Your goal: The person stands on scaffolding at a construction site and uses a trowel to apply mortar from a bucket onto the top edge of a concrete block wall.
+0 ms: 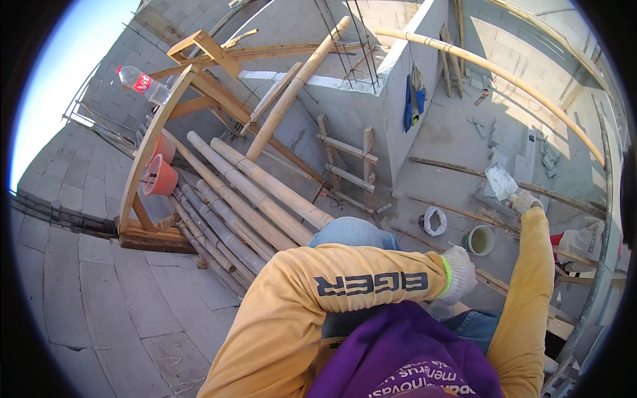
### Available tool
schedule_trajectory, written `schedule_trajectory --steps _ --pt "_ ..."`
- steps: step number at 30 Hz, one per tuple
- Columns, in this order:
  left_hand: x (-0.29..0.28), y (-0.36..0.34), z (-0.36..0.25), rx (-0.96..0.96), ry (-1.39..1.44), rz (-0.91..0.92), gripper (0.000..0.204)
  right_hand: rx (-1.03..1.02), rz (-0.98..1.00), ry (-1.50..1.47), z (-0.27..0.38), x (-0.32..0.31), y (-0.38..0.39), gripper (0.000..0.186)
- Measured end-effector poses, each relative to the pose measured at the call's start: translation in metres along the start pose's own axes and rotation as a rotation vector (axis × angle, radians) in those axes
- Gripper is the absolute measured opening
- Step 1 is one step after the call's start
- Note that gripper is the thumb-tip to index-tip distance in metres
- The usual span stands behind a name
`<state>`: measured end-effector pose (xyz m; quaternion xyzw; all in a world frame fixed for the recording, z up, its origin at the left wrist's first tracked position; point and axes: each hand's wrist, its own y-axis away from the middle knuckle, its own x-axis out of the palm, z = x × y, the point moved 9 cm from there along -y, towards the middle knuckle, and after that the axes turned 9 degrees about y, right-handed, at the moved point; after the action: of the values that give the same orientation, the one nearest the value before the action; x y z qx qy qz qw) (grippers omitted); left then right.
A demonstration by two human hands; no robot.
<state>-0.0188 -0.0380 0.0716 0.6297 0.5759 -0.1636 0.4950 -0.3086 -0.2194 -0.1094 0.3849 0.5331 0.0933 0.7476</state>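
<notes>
My right hand (527,204), in a pale glove, grips a flat trowel (499,179) coated with whitish material and held out at the right over the lower level. My left hand (458,272), in a white knit glove with a green cuff, is bent across in front of my body near my knee; its fingers are too hidden to read. Below it and to the right are a white bucket (479,240) of pale contents and a smaller lined container (434,221). Bamboo poles (265,199) lie to my left, close by my knee.
A wooden frame (149,152) stands left, with a plastic bottle (133,79) and orange buckets (159,178). Block walls (405,79), upright rebar, a short wooden ladder (348,159) and a curved bamboo pole (497,66) surround the lower floor. A red-and-white item (584,242) is partly visible right.
</notes>
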Motion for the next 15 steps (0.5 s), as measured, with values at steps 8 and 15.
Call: schedule_trajectory --steps 8,15 --pt "-0.029 0.006 -0.019 0.052 0.024 0.159 0.035 0.085 -0.097 0.081 -0.013 -0.015 -0.001 0.036" --pt "-0.030 0.015 -0.036 0.060 0.027 0.187 0.031 0.095 -0.055 0.029 0.005 -0.015 0.037 0.041"
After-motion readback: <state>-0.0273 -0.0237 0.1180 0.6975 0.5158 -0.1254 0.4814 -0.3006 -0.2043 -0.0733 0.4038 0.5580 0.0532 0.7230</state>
